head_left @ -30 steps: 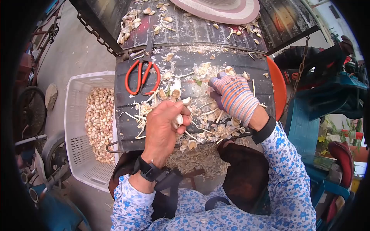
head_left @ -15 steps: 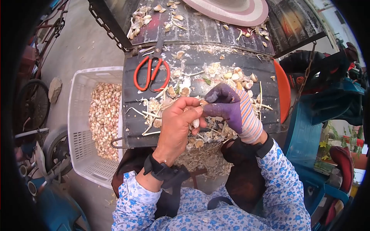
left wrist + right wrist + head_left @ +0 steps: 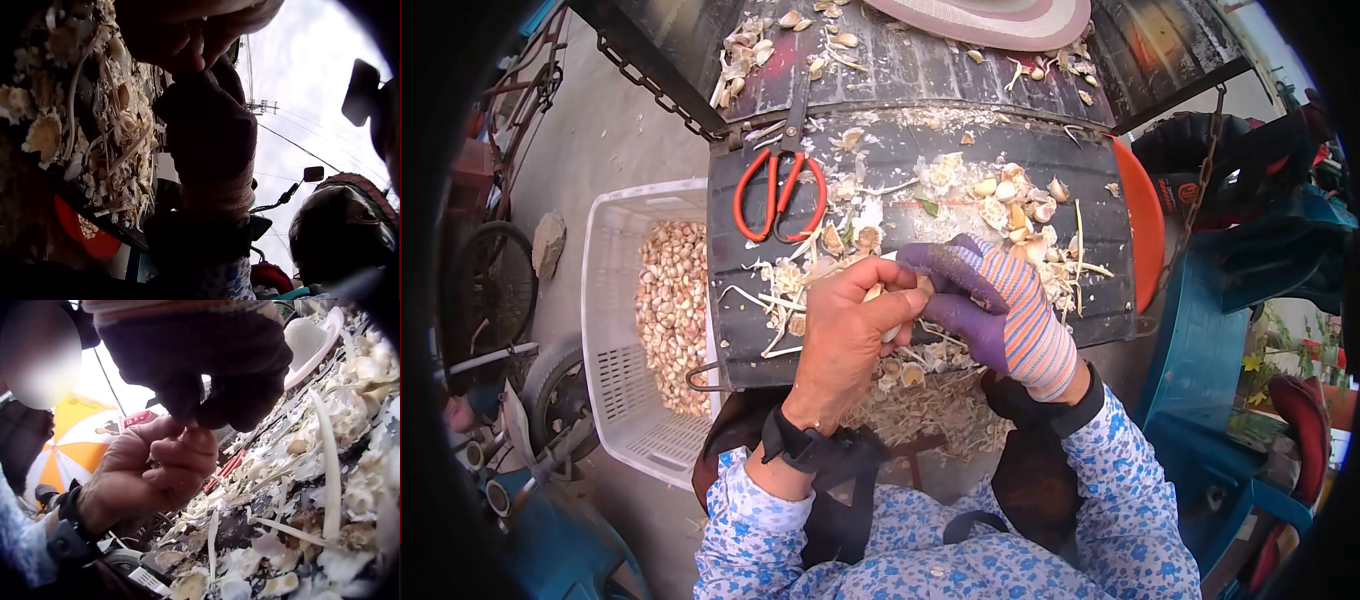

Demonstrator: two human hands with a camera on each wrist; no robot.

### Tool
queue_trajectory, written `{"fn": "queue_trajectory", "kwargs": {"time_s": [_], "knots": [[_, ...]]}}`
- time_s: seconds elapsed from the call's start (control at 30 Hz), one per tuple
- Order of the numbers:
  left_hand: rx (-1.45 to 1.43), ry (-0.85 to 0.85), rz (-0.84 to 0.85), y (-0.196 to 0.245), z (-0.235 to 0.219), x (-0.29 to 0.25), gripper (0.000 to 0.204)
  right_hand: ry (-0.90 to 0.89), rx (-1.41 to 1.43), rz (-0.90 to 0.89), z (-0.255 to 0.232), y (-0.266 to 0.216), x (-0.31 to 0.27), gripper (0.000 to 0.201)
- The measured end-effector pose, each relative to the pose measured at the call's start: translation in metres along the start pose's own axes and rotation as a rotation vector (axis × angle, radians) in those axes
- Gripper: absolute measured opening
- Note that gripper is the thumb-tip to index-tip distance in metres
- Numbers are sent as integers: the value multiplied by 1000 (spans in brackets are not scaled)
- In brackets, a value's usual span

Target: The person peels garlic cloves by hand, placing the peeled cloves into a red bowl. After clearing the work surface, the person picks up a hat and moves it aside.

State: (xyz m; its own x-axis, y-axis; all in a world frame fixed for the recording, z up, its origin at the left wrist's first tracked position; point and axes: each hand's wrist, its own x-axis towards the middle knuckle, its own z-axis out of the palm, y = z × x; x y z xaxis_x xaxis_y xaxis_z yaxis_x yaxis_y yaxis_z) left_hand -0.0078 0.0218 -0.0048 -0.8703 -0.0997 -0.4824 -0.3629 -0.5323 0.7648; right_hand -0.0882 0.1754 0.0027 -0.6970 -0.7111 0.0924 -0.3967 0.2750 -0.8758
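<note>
In the head view, the left hand (image 3: 847, 325) partly hides the garlic (image 3: 890, 332), the counter (image 3: 735, 265) covers part of the basin (image 3: 1140, 230), and the top edge crops the hat (image 3: 1010, 26), cutting away its crown.

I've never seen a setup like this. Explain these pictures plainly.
You're seeing a person's bare left hand and gloved right hand. The downward view comes from a head camera, the close ones from cameras on each wrist. On the dark surface lie red-handled scissors, garlic cloves, skins, stems and a pale hat; a white crate beside it holds more cloves. The left hand grips some garlic; the right hand's fingers meet it there, but whether they pinch anything is hidden.
</note>
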Motion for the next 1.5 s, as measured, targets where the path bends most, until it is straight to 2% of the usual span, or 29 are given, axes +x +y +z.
{"fn": "queue_trajectory", "kwargs": {"time_s": [0.17, 0.27, 0.37, 0.5, 0.57, 0.67, 0.7, 0.77, 0.8, 0.9, 1.03, 1.13, 1.23, 1.27, 1.3, 1.37, 1.4, 1.5], "knots": [[13, -52, -84, 4, -1, 1, 12, -7, 50, 110, -4, -5, -4, 29], [-52, -65, -107, 3, -2, 3, 10, -29, -1, 29, -4, 0, -5, 23], [-94, -103, -122, 5, -10, 4, 9, 39, -78, -139, -1, 5, -4, 23], [-127, -152, -125, 3, -7, 2, 9, 48, -199, -158, -3, 10, -7, 20], [-180, -106, -97, 1, -3, -2, 9, 62, -243, -126, -1, 6, -9, 17], [-275, -32, -86, -4, 0, -4, 9, 107, -380, -268, 4, -3, -9, 15], [-307, -7, -82, -4, -1, -4, 9, 112, -421, -265, 7, -6, -8, 15], [-327, -34, -90, -2, -6, -7, 9, 125, -505, -251, 11, -12, -9, 16], [-338, -47, -98, -2, -9, -9, 10, 77, -385, -218, 9, -13, -7, 13], [-92, -61, -85, 6, -16, -14, 8, -129, 97, 182, 10, -9, -10, 13], [60, -49, -50, 7, -20, -17, 5, -184, 234, 237, 12, -8, -10, 14], [131, -32, -8, 4, -21, -19, 5, -196, 413, 493, 9, -22, -5, 13], [296, -15, 68, 5, -18, -21, 3, -137, 122, 256, 18, -14, -9, 15], [364, -16, 127, 1, -19, -21, 2, -37, 13, 71, 24, -9, -11, 14], [433, -16, 186, -1, -19, -22, 2, -40, 58, 114, 24, -10, -11, 13], [334, -8, 132, 5, -18, -24, 2, -43, 150, 197, 23, -14, -9, 12], [287, -3, 109, 8, -18, -25, 3, -41, 279, 369, 21, -18, -9, 12], [209, -7, 148, 5, -20, -25, 3, 51, 459, 417, 27, -19, -9, 12]]}}
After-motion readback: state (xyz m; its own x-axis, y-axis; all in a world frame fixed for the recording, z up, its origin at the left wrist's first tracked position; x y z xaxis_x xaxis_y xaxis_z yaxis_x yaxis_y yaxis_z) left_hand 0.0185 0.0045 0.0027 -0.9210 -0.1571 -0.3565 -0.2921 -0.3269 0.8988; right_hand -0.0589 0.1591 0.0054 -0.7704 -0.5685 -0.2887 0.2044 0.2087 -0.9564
